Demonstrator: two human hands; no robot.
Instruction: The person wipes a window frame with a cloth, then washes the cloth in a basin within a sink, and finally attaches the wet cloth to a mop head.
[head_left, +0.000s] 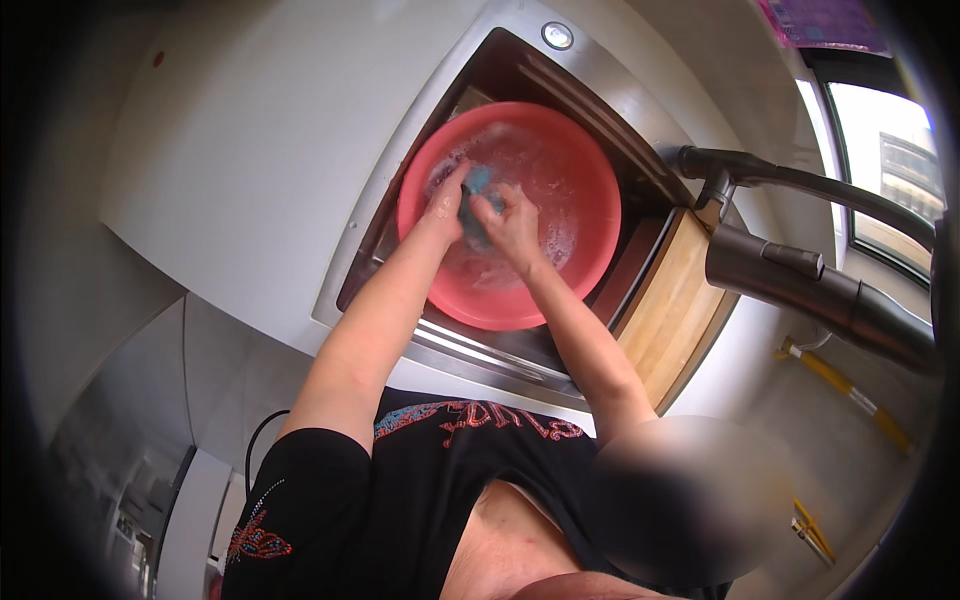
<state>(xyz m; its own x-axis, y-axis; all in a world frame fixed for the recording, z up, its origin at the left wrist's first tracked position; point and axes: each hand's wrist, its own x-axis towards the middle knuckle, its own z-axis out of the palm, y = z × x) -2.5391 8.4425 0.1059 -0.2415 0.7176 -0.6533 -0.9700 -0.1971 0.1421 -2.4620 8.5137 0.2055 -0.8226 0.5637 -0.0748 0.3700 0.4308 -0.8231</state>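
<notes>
Soapy water with patches of foam fills a round pink plastic basin (600, 247) set inside a stainless steel sink (517, 64). Over the basin's left half, a wet blue cloth (478, 178) is gripped between my two hands. My left hand (448, 204) holds the cloth's left side, its thumb side up and wet with suds. With curled fingers, my right hand (514, 229) grips the cloth from the right, close to the left hand. The lower part of the cloth looks darker and hangs into the water; the fingertips are partly hidden.
A wooden board (671, 300) lies across the sink's right end. The dark pull-out faucet (780, 262) reaches over the right side. White countertop (285, 150) extends to the left. Yellow gas pipe (847, 390) runs at the lower right, and a window (885, 165) stands beyond the faucet.
</notes>
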